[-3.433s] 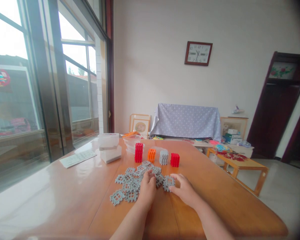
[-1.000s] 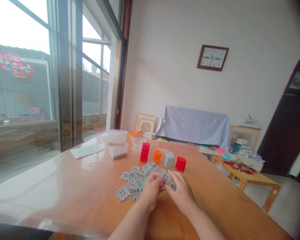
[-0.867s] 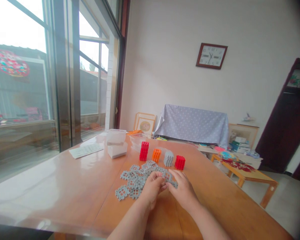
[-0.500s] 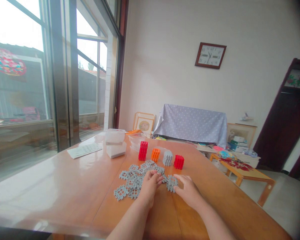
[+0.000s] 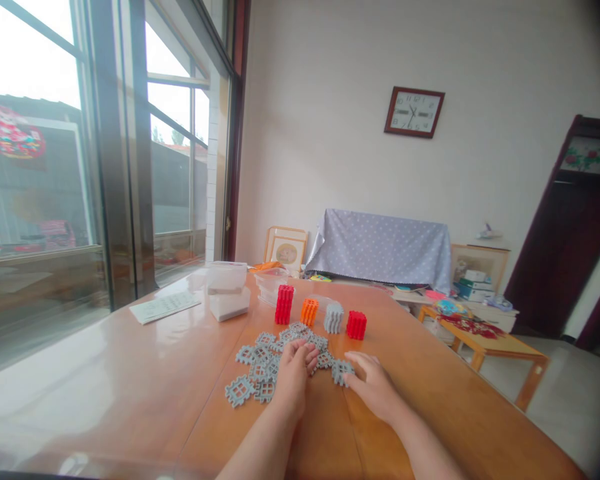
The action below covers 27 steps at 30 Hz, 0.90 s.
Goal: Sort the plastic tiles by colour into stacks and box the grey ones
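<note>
Bright windows [image 5: 35, 200] stand beside a pale wall [image 5: 320, 120].

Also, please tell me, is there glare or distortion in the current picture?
Head view: pale glare whitens the left of the table; head view: the sky through the window is blown out; head view: the wall clock appears skewed.

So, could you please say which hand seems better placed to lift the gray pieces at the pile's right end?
Probably the right hand: it curves open right beside those gray pieces, while the left hand is farther off, by the loose pile.
</note>
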Each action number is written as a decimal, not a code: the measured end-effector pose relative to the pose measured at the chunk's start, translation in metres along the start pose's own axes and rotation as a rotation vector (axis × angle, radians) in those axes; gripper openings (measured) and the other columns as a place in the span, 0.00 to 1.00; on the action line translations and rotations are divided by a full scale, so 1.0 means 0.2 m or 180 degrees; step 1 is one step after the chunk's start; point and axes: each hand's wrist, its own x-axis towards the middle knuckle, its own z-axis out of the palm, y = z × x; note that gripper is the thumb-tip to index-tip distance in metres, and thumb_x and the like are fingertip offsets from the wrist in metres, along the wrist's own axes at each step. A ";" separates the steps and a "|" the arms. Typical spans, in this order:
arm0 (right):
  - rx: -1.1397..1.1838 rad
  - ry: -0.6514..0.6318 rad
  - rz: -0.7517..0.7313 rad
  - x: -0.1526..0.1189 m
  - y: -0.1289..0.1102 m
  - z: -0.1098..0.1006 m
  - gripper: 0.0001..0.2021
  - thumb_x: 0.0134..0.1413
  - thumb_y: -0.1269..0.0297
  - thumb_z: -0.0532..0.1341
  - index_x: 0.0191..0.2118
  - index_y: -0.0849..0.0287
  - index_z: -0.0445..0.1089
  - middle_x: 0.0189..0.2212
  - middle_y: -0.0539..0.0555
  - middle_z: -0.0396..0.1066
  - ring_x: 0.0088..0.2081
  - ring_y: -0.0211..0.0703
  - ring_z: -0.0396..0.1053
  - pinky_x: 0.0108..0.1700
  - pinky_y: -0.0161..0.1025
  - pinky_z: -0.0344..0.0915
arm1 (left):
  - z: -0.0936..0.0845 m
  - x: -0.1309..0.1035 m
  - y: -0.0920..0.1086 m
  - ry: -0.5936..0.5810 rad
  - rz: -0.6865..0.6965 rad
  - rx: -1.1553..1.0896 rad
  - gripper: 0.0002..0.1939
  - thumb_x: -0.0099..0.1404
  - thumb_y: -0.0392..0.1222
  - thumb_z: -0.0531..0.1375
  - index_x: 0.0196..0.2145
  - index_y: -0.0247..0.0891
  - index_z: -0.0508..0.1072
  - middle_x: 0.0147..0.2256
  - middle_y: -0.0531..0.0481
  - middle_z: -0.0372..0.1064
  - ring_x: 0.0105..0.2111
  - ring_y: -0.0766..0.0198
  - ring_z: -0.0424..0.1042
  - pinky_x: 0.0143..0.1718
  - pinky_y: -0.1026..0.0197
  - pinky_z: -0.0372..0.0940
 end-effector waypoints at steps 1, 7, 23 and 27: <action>-0.0010 0.0084 0.0005 0.01 -0.01 0.00 0.22 0.55 0.59 0.62 0.55 0.54 0.74 0.55 0.57 0.74 0.58 0.54 0.67 0.62 0.53 0.63 | 0.00 0.01 0.00 0.0047 0.0015 -0.0022 0.12 0.63 0.42 0.65 0.43 0.40 0.68 0.43 0.41 0.77 0.46 0.56 0.79 0.52 0.54 0.69; -0.0339 0.0280 -0.0255 0.09 -0.15 -0.01 0.16 0.57 0.61 0.60 0.50 0.51 0.76 0.52 0.54 0.76 0.56 0.54 0.68 0.59 0.51 0.63 | -0.03 0.05 -0.01 0.0324 0.0253 -0.0113 0.12 0.66 0.42 0.62 0.45 0.40 0.66 0.46 0.40 0.75 0.46 0.57 0.79 0.53 0.53 0.70; -0.0308 0.0422 -0.0341 0.41 -0.30 0.10 0.15 0.61 0.65 0.55 0.47 0.54 0.78 0.43 0.54 0.79 0.47 0.50 0.72 0.51 0.43 0.63 | -0.04 0.14 0.32 0.0263 0.1250 0.1817 0.19 0.64 0.54 0.60 0.47 0.39 0.69 0.47 0.42 0.74 0.47 0.55 0.75 0.50 0.52 0.69; -0.0210 0.0416 -0.0419 0.40 -0.27 0.14 0.15 0.63 0.63 0.54 0.46 0.54 0.78 0.42 0.55 0.79 0.45 0.50 0.72 0.49 0.44 0.63 | -0.08 0.20 0.43 -0.1264 0.0964 0.3912 0.40 0.51 0.59 0.70 0.58 0.40 0.70 0.56 0.36 0.71 0.58 0.42 0.69 0.59 0.44 0.63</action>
